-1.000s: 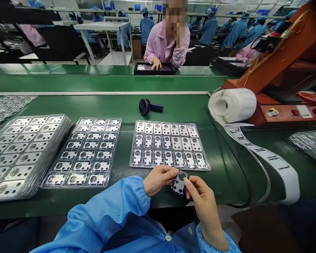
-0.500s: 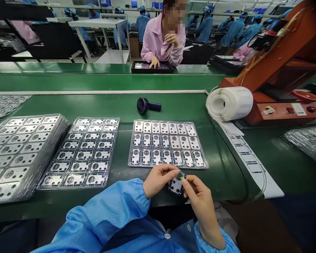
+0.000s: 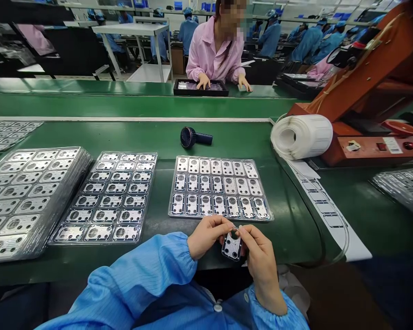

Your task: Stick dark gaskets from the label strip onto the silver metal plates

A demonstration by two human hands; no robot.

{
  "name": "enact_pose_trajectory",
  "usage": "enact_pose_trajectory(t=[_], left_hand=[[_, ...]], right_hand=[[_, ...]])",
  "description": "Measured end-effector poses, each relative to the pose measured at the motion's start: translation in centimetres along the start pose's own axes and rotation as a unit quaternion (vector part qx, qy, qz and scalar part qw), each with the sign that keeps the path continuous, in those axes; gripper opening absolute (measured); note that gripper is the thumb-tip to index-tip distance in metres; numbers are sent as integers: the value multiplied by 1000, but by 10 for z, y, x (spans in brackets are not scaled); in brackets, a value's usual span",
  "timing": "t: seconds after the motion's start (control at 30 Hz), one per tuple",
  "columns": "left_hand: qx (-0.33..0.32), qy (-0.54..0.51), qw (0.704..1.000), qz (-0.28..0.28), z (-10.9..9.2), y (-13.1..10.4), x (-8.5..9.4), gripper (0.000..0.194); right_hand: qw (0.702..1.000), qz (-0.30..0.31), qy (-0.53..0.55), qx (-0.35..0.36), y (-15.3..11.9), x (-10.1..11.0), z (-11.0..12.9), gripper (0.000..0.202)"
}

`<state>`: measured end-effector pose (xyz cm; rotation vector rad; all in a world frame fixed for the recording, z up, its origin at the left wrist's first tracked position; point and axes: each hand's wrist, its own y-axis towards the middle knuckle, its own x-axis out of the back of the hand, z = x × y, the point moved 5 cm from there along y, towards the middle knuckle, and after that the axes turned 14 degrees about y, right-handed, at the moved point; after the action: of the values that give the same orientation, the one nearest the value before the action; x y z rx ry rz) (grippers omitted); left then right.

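Observation:
A small dark metal plate [image 3: 232,247] with round holes is held between both hands at the near edge of the green bench. My left hand [image 3: 208,233] grips its left side. My right hand [image 3: 259,259] pinches its top right corner with thumb and forefinger. Just beyond the hands lies a clear tray [image 3: 220,189] holding three rows of similar plates. A second tray [image 3: 108,197] of plates lies to its left.
A thick stack of trays [image 3: 24,199] sits far left. A black handheld fan [image 3: 194,137] lies behind the middle tray. A white label roll [image 3: 301,135] feeds from an orange machine [image 3: 371,91] at right, its strip [image 3: 325,208] trailing forward. A person in pink works across the belt.
The plate has turned in my hands so its pale face shows, and my right fingers have shifted to its top corner. The person opposite has lowered a hand to the belt.

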<state>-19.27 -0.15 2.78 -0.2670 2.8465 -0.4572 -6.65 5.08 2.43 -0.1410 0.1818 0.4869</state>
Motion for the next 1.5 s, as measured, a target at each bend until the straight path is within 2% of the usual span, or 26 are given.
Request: enact_pose_trajectory(t=[0.2,0.3,0.43,0.53,0.7,0.8,0.9,0.93,1.0,1.07,1.13,1.2,1.33,1.43,1.5], left_hand=[[-38,86,995,11,-4,0,0,51],[-42,90,995,-10,-8,-1,3,53],[-64,70,992,-83,-16,-1,13,52],[-85,78,983,-146,-21,0,21,49],[-98,101,975,-173,-23,2,26,45],[-111,97,968,-205,-23,2,32,45],[-120,79,969,-201,-23,4,36,46],[-124,72,969,-199,-22,5,37,47],[-134,66,968,-202,-21,5,39,50],[-136,81,968,-196,-19,5,38,48],[-124,102,972,-173,-16,5,34,44],[-110,113,976,-149,-12,5,29,42],[-96,119,980,-127,-10,4,25,42],[-91,135,979,-120,-11,4,24,40],[-87,151,979,-109,-11,4,23,39]], right_hand=[[997,-13,-66,35,-1,-2,8,41],[996,3,-82,46,-4,-4,8,46],[995,52,-74,30,-10,-5,2,46],[997,53,-57,15,-9,-2,4,42],[993,60,-91,48,8,-3,25,40],[987,104,-117,50,20,-14,30,36],[979,138,-138,50,39,-24,32,31],[979,131,-148,54,48,-24,34,30],[972,74,-208,76,69,-19,41,31],[935,-14,-340,100,90,-12,50,28],[885,-67,-449,101,108,-11,54,26],[860,-76,-496,91,119,-15,52,24],[838,-64,-532,103,124,-26,44,22],[832,-78,-536,121,118,-25,46,28],[839,-93,-518,142,108,-17,49,30]])
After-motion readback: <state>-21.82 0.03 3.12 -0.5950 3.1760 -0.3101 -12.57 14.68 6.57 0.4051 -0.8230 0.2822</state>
